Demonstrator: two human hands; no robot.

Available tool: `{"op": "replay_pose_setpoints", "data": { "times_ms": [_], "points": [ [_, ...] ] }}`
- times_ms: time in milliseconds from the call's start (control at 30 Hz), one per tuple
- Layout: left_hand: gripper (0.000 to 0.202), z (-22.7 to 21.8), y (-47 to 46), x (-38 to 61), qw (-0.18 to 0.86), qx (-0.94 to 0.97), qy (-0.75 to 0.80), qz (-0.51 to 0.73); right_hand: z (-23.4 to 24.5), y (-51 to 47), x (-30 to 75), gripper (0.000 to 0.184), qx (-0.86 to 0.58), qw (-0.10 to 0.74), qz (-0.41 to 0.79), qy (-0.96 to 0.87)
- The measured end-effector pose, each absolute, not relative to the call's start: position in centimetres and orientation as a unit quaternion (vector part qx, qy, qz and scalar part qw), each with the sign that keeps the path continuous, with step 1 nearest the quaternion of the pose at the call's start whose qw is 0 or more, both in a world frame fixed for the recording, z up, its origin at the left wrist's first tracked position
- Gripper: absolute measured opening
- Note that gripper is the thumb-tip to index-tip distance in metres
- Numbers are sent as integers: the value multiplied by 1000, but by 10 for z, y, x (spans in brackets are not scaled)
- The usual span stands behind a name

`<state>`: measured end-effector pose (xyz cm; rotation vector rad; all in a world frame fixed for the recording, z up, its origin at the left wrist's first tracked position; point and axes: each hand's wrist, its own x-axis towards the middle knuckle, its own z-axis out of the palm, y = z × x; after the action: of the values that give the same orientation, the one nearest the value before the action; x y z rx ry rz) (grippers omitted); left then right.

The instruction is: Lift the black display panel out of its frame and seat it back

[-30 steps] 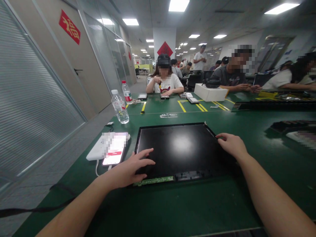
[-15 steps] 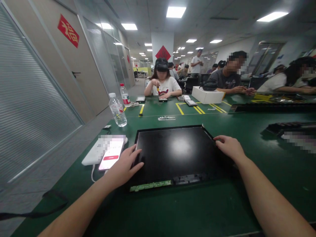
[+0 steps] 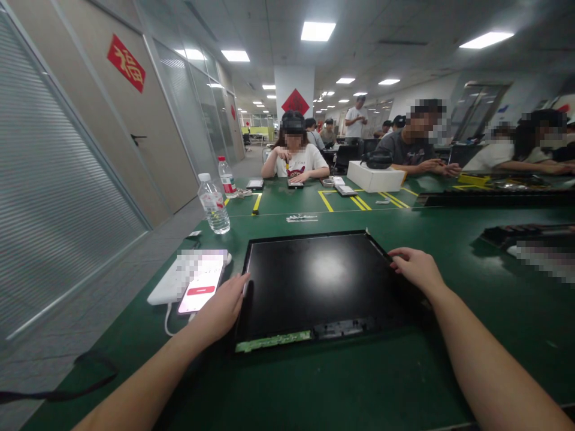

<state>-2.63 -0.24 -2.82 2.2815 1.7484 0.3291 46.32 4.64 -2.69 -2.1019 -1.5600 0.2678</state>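
A black flat display panel (image 3: 314,281) lies face up on the green table (image 3: 341,383) in front of me. A green circuit strip (image 3: 273,341) runs along its near edge. My left hand (image 3: 220,308) rests against the panel's left edge, fingers together along the side. On the right edge sits my right hand (image 3: 415,269), its fingers curled over the frame near the far corner.
A lit phone (image 3: 201,289) lies on a white power bank (image 3: 173,287) left of the panel. Two water bottles (image 3: 214,203) stand further back. A white box (image 3: 375,176), small devices and several seated people are across the table. A wall and door run along the left.
My left hand slid off the panel's face to its left edge. The right hand stayed on the right edge. The view shifted slightly.
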Motion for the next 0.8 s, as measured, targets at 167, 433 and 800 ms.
{"op": "replay_pose_setpoints", "data": {
  "times_ms": [167,433,800],
  "points": [
    [57,-23,-2,-24,156,767,602,160,-30,48,471,32,-803,248,25,-542],
    [49,-9,-5,-17,264,658,649,276,-34,51,462,36,-774,203,66,-596],
    [33,7,-7,4,486,353,636,484,-31,48,459,36,-777,190,59,-598]
  ]
}}
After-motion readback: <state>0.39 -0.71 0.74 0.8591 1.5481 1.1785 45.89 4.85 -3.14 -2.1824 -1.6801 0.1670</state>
